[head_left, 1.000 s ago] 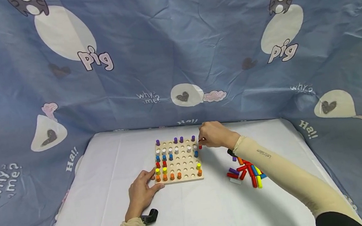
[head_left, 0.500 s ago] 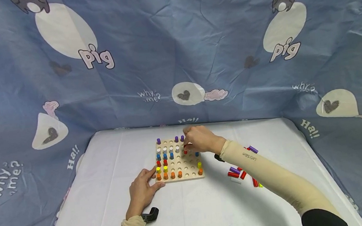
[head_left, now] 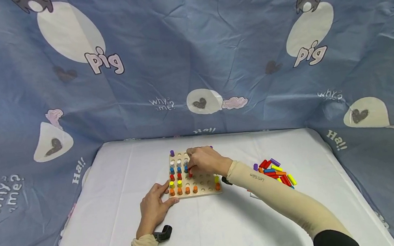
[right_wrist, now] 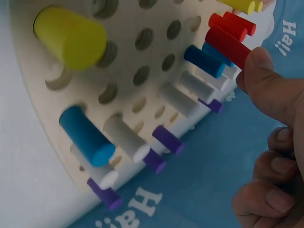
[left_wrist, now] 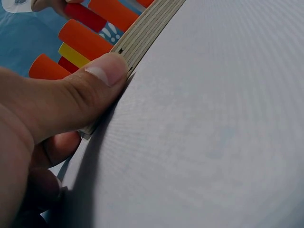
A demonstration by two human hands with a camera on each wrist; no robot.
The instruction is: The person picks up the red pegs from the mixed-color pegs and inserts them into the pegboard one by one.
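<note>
The right hand [head_left: 205,159] pinches a red peg [right_wrist: 228,45] at the pegboard [head_left: 206,186]. The left hand [head_left: 154,207] has its fingers gripping the pegboard at eight o'clock.

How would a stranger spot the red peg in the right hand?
On the white table, find the wooden board. Above it, the right hand pinches one red peg. Other red pegs stand in the board or lie in the pile; only this one is held.
</note>
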